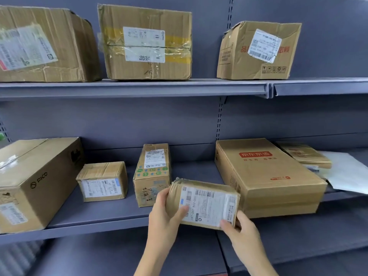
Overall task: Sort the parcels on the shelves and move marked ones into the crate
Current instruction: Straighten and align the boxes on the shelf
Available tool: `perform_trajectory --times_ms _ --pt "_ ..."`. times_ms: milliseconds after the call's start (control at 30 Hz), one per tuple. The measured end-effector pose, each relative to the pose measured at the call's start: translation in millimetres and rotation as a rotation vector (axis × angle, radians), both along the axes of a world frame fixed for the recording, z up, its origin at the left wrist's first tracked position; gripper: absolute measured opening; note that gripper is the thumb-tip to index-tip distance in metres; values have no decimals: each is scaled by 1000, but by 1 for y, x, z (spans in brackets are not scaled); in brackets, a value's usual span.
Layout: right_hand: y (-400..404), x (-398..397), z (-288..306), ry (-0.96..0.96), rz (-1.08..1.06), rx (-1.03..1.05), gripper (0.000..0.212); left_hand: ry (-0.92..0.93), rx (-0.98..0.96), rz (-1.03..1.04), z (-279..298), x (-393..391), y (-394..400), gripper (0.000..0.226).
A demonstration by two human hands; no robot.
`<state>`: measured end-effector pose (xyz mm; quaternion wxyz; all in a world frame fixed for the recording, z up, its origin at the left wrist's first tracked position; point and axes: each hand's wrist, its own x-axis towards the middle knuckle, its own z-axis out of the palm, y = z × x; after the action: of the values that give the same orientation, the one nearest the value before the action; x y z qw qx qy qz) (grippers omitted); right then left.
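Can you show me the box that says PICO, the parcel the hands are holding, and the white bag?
PICO box [37,182], head view, front face by the logo.
held parcel [207,204], head view, its white label.
white bag [346,174], head view, flat top.

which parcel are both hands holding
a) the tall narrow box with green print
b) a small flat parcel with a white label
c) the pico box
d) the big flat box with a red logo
b: the left hand and right hand grip the small flat parcel at its two ends, in front of the lower shelf.

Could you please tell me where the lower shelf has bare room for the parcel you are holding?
Bare shelf lies in front of the small box, between the PICO box and the tall box. The right end is crowded by the flat box and envelopes.
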<state>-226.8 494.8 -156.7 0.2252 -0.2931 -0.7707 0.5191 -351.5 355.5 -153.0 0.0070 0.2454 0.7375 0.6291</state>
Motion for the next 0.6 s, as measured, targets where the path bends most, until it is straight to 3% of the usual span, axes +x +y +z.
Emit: perform_trajectory --times_ms 100,200,333,433,600 --pt "5 2 -4 -18 -96 153 16 66 -108 45 -7 1 7 51" --pt "10 3 -4 40 -133 158 41 49 -141 36 -12 3 14 52" --pt "16 8 -5 107 -47 80 75 77 -147 46 -11 0 20 54" --pt "17 9 -9 130 46 -8 84 200 -131 51 -2 -4 25 58" --pt "6 -3 -13 168 26 -157 97 180 -83 11 9 -12 30 73"
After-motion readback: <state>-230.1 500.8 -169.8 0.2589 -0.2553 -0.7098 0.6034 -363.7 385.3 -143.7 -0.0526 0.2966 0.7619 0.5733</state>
